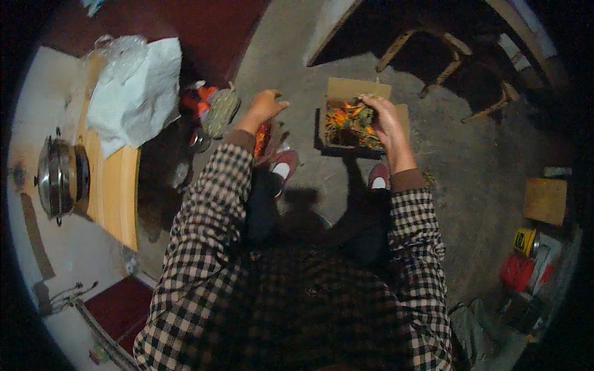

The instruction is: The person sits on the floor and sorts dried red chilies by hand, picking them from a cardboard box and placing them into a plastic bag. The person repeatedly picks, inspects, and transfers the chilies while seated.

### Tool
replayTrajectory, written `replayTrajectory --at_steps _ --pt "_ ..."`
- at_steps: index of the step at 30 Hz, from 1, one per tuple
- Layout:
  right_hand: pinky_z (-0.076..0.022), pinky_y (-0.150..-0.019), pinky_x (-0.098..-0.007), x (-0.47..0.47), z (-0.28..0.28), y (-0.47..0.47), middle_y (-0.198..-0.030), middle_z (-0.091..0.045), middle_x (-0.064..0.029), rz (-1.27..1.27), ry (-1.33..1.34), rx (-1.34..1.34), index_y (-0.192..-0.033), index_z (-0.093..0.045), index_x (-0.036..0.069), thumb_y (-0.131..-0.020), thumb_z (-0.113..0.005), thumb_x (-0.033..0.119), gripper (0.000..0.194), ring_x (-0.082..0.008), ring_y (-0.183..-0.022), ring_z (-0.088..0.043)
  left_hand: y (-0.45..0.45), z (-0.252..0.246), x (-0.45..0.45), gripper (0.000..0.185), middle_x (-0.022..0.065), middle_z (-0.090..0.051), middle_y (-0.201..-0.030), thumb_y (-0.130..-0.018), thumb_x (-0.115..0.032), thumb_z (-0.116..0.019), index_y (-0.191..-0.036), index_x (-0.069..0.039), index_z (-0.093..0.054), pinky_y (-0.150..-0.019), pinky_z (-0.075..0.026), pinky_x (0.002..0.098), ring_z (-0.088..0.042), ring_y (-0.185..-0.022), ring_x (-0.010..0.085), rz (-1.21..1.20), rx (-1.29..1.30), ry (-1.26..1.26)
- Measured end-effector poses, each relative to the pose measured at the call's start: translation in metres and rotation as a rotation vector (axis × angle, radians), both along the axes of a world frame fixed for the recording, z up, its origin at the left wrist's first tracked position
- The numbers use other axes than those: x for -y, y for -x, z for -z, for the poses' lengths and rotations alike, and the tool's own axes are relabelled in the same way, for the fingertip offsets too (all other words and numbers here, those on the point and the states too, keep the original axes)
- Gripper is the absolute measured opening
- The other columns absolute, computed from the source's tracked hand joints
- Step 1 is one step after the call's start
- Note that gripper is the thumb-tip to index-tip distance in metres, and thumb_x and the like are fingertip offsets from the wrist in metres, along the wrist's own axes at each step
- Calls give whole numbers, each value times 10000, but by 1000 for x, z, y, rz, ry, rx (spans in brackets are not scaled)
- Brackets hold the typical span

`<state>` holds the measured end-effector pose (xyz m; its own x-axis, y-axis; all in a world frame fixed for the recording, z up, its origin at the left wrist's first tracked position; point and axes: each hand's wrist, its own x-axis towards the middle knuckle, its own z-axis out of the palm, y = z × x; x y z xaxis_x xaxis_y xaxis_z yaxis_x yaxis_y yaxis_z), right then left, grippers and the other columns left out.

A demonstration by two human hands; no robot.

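Note:
My right hand (387, 123) is over the right side of an open cardboard box (359, 86), its fingers curled around a bunch of green plant stuff (365, 119). Orange and green plant pieces (341, 118), perhaps peppers or flowers, lie in the box. My left hand (268, 107) hovers to the left of the box with its fingers apart and nothing seen in them. Below it, partly hidden by my forearm, is a bag with red-orange contents (262, 139). A green patterned item (221, 113) is left of that hand.
At the left, a wooden board (113, 185) bears a white cloth or sack (139, 92) beside a lidded metal pot (58, 176). Wooden stool legs (443, 76) stand at the upper right. A cardboard box (545, 201) and a red item (517, 272) are far right.

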<state>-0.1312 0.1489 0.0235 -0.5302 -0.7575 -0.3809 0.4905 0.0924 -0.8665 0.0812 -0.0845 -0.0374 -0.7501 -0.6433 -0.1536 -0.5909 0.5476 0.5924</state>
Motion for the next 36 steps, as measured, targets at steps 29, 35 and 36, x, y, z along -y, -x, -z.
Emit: replayTrajectory --at_steps 29,35,36 --pt "-491 -675 -254 0 -1 -9 -858 -631 -45 58 130 -150 -921 -599 10 -785 -641 27 143 -112 -743 -595 92 -42 -115 127 -43 -551 -660 -726 -81 -713 -756 -13 -610 -546 -406 200 -453 -603 23 65 -635 -509" --pt "-482 -642 -239 -2 5 -5 -841 -634 -40 35 112 -202 -895 -614 5 -784 -640 37 118 -107 -723 -589 90 -47 -108 120 -25 -585 -709 -762 -116 -690 -799 -17 -634 -608 -426 206 -492 -646 42 66 -643 -625" --pt "-479 -638 -237 -2 6 -4 -836 -635 -40 33 101 -211 -893 -617 2 -786 -640 44 118 -104 -716 -587 90 -48 -107 118 -19 -594 -717 -764 -118 -688 -805 -19 -639 -616 -431 209 -504 -652 47 62 -642 -627"
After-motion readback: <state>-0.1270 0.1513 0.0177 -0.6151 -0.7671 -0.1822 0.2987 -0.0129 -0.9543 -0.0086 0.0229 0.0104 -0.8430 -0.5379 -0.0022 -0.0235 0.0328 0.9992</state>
